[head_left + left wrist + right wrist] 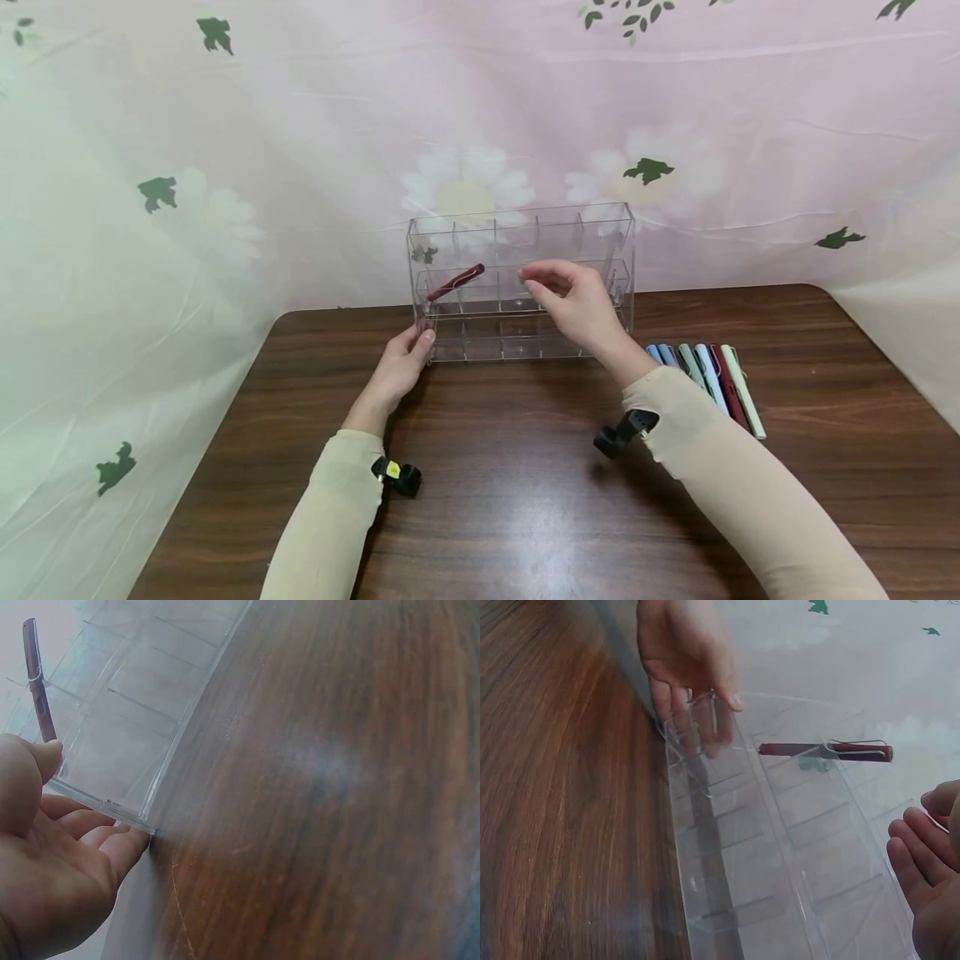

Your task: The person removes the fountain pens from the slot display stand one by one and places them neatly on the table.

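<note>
A clear plastic organizer [482,327] with two tiers of divided compartments stands upright at the back of the table. My left hand [397,367] grips its left side wall, thumb at the front edge and fingers against the outside, as the left wrist view shows. One dark red pen [455,283] leans tilted in the left end of the organizer, its clip end up and to the right; in the right wrist view the pen [825,751] shows its wire clip. In front of the organizer's right half hovers my right hand [581,304], fingers loosely bent and holding nothing.
Several capped pens in blue, green, dark red and pale green [742,392] lie side by side on the brown wooden table [480,467], right of the organizer and partly behind my right forearm. A floral cloth [337,167] hangs behind the table and along its sides.
</note>
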Demonstrator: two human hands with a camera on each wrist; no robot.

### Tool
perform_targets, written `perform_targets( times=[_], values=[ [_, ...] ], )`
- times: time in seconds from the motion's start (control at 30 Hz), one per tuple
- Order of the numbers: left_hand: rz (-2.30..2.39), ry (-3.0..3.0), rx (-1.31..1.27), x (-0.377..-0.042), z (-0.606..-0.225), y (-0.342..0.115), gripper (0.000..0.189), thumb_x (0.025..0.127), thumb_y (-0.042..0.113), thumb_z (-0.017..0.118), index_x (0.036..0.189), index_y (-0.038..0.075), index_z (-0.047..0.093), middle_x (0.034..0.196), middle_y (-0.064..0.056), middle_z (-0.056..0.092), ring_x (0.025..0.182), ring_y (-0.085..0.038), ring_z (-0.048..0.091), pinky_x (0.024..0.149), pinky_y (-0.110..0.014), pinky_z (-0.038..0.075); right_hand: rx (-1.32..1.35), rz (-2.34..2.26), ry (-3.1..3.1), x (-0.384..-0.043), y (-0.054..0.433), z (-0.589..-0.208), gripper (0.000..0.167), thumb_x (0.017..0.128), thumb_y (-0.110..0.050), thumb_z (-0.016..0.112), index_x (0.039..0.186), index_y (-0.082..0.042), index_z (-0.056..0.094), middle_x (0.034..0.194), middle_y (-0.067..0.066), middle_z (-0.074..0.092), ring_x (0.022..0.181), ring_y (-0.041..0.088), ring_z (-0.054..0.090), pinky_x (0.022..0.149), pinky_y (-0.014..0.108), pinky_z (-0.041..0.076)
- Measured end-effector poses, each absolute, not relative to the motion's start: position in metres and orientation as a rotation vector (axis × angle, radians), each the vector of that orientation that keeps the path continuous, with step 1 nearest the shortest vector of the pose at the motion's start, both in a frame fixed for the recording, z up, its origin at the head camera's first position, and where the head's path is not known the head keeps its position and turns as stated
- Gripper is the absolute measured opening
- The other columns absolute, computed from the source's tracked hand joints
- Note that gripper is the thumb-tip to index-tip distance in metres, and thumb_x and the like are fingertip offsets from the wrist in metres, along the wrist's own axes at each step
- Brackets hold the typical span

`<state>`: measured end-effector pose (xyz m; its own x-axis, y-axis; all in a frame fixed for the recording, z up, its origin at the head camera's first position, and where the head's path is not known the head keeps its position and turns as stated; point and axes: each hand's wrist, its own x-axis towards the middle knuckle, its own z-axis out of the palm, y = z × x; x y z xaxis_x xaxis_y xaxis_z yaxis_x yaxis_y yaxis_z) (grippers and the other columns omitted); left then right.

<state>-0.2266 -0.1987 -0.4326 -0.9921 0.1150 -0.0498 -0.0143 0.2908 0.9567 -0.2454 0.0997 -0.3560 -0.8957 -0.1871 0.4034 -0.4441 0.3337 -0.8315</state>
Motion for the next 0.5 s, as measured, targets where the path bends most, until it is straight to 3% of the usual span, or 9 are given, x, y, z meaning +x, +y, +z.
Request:
perform_targets(
  times=[0.27,0.5],
  values=[
    [1.805,2.440,0.094,-0.227,-0.433,-0.197,0.054,0.118,0.027,0.046,0.165,0.001,0.040,0.169,-0.024,0.042,0.158,-0.039,0.040,0.132,-0.054,0.033,0.614,1.614,-2.349,-0.250,0.087,-0.355,0.028,0.105,-0.005,0.069,0.132,0.004,0.073,0.131,0.021,0.077,0.123,0.035,0.074,0.106,0.040,0.060],
    [1.806,2.445,0.097,-0.227,-0.434,-0.198,0.054,0.118,0.027,0.046,0.165,0.001,0.041,0.168,-0.025,0.044,0.158,-0.039,0.040,0.131,-0.054,0.033,0.669,1.625,-2.345,-0.255,0.076,-0.352,0.033,0.106,-0.006,0.068,0.137,0.004,0.070,0.136,0.021,0.074,0.126,0.036,0.072,0.110,0.042,0.058]
  ],
)
